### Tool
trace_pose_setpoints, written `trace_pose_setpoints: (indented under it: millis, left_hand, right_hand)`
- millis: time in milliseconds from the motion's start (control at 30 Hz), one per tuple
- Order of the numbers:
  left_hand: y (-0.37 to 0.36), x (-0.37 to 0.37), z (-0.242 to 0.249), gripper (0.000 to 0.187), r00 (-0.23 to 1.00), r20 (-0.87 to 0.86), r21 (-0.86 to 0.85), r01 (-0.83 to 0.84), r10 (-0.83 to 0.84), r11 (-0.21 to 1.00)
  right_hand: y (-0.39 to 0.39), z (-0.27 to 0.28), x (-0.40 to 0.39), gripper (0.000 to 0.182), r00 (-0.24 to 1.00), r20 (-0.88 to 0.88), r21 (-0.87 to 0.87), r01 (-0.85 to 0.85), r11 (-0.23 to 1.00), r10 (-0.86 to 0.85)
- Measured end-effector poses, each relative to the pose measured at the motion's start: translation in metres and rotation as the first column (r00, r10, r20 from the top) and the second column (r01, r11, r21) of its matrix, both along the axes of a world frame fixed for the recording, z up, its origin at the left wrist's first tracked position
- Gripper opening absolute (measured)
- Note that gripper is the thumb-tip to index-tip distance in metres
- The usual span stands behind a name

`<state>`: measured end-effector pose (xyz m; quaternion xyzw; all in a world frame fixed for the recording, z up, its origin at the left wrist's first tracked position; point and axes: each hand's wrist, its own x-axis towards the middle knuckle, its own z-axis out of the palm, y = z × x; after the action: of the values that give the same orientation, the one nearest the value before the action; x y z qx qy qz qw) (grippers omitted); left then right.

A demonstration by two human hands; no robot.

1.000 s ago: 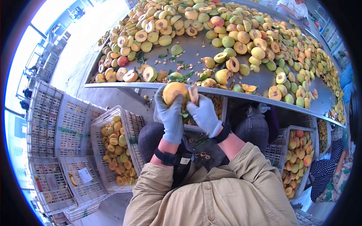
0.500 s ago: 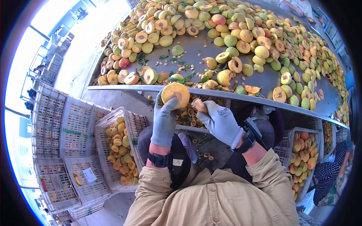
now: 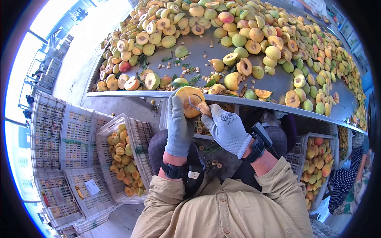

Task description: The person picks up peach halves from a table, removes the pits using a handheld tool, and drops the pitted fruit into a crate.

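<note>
My left hand [image 3: 179,129], in a grey-white glove, is closed round a halved yellow peach [image 3: 186,94] with its cut face turned up. In my gloved right hand [image 3: 229,129] is a pitting knife [image 3: 204,109] with a wooden-looking handle. Its thin curved metal loop lies against the middle of the cut face. Both hands are just in front of the table's near edge, above my lap. Close beyond them on the metal table [image 3: 194,45] are halved peaches [image 3: 152,80], loose pits and green leaves.
A large heap of peach halves [image 3: 274,52] spreads over the table. At my left stands a crate [image 3: 104,137] of peach halves beside stacked crates [image 3: 81,139]. Another crate of peaches [image 3: 317,158] is at my right. A person in dotted clothing [image 3: 347,178] is at far right.
My right hand has brought the pitting knife leftward onto the peach half. My left hand has shifted slightly right, and its thumb no longer covers the cut face.
</note>
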<state>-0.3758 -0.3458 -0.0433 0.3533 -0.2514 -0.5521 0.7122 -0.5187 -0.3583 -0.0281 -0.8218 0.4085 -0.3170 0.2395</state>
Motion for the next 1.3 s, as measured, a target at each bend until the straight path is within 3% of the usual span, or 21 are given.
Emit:
trace_pose_setpoints:
  millis: [100, 500, 600, 700, 800, 900, 1100, 1200, 1300]
  left_hand:
    - [-0.002, 0.001, -0.006, 0.061, 1.000, 0.031, -0.007, -0.006, 0.006, 1.000]
    - [-0.006, -0.016, -0.003, 0.048, 0.962, 0.111, -0.031, -0.247, 0.249, 0.969]
    - [-0.007, -0.018, -0.005, 0.046, 0.958, 0.085, -0.015, -0.275, 0.275, 0.961]
    - [-0.007, -0.021, -0.005, 0.045, 0.964, 0.042, 0.019, -0.265, 0.264, 0.964]
    - [-0.009, -0.026, 0.001, 0.046, 0.966, -0.023, 0.049, -0.256, 0.257, 0.965]
    - [-0.006, -0.028, 0.007, 0.046, 0.962, 0.023, 0.041, -0.272, 0.271, 0.962]
    - [-0.007, -0.026, 0.006, 0.045, 0.895, 0.190, -0.145, -0.381, 0.403, 0.913]
    - [-0.010, -0.023, 0.000, 0.042, 0.854, 0.230, -0.226, -0.420, 0.467, 0.879]
    - [-0.007, -0.021, 0.003, 0.040, 0.846, 0.279, -0.273, -0.384, 0.455, 0.882]
  right_hand:
    - [0.001, -0.002, 0.003, 0.026, 1.000, 0.015, -0.046, 0.015, 0.999, -0.014]
    - [0.007, -0.011, 0.009, 0.026, 0.993, -0.072, -0.095, 0.082, 0.992, -0.089]
    - [0.011, -0.011, 0.013, 0.026, 0.990, -0.073, -0.047, 0.116, 0.992, -0.119]
    - [0.014, -0.012, 0.015, 0.025, 0.989, 0.021, -0.060, 0.145, 0.988, -0.144]
    - [0.016, -0.016, 0.017, 0.024, 0.980, 0.009, -0.108, 0.197, 0.975, -0.197]
    - [0.016, -0.013, 0.017, 0.024, 0.984, 0.033, -0.073, 0.177, 0.982, -0.175]
    - [0.019, -0.010, 0.023, 0.025, 0.980, 0.003, -0.055, 0.198, 0.979, -0.198]
    - [0.022, -0.013, 0.026, 0.018, 0.988, 0.022, 0.046, 0.155, 0.987, -0.156]
    - [0.023, -0.021, 0.028, 0.022, 0.987, 0.117, 0.035, 0.111, 0.993, -0.114]
